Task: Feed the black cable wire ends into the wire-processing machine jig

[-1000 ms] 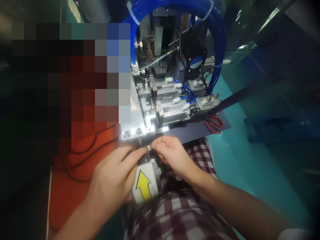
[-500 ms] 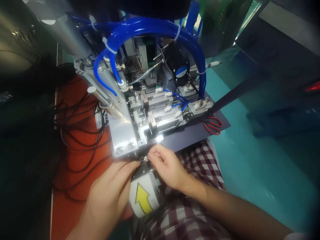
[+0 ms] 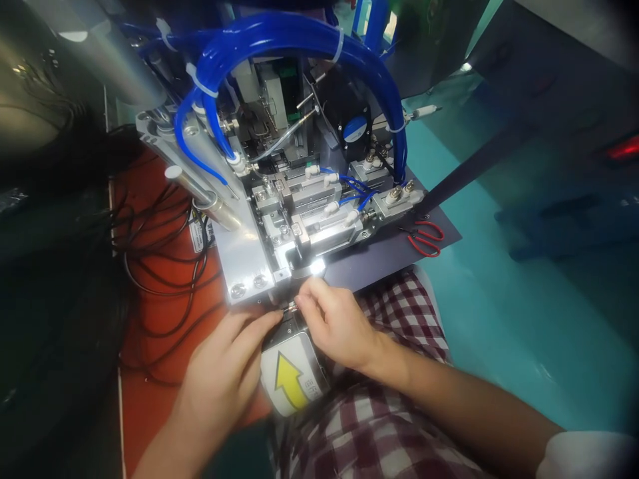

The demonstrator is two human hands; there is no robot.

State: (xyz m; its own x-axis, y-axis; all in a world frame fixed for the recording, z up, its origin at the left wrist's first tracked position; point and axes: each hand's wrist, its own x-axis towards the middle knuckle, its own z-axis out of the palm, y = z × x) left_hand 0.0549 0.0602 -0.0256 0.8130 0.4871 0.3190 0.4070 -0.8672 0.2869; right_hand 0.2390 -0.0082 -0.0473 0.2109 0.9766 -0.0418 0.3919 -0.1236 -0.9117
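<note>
My left hand comes in from the lower left, its thumb and forefinger pinched together at the near edge of a metal machine. My right hand is curled opposite, fingertips pressed together only a short gap away. Between the two sets of fingertips shows a small, thin, shiny piece, too small to name and partly covered by the fingers. It lies over a dark metal block low on the machine. Just below is a white rounded cover bearing a yellow arrow.
Thick blue air tubes arch over the machine. Red-handled scissors lie on the dark grey plate to the right. Black cables tangle across the orange surface at left. A metal post rises beside the silver plate.
The view has shifted slightly, so the machine sits a little higher and to the left. Both hands keep their pinched pose at the same spot on the machine.
</note>
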